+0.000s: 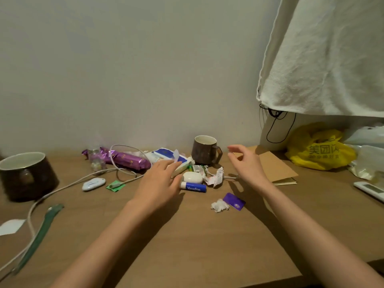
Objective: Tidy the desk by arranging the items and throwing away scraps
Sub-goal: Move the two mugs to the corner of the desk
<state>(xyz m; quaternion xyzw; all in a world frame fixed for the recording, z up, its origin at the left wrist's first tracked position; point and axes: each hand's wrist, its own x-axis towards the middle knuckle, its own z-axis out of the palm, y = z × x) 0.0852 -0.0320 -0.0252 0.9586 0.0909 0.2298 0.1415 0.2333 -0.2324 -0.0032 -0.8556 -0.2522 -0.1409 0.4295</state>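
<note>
Desk (187,235) holds two mugs (204,151) (27,176), one Vaseline stick (194,187), one purple card (234,201).

A: What runs off the frame?
B: At the left edge, the dark brown round pot (27,175) and the white paper scrap (11,226); at the right edge, the flat white plastic device (369,190). The white cable (31,221) leaves at the lower left.
A: Anything covered?
B: The left hand (160,181) hides part of the pale slim tube (180,168). The small green items (190,168) behind the white oval case (193,177) are too small to identify, and the clear little bottle (94,156) is blurred.
</note>
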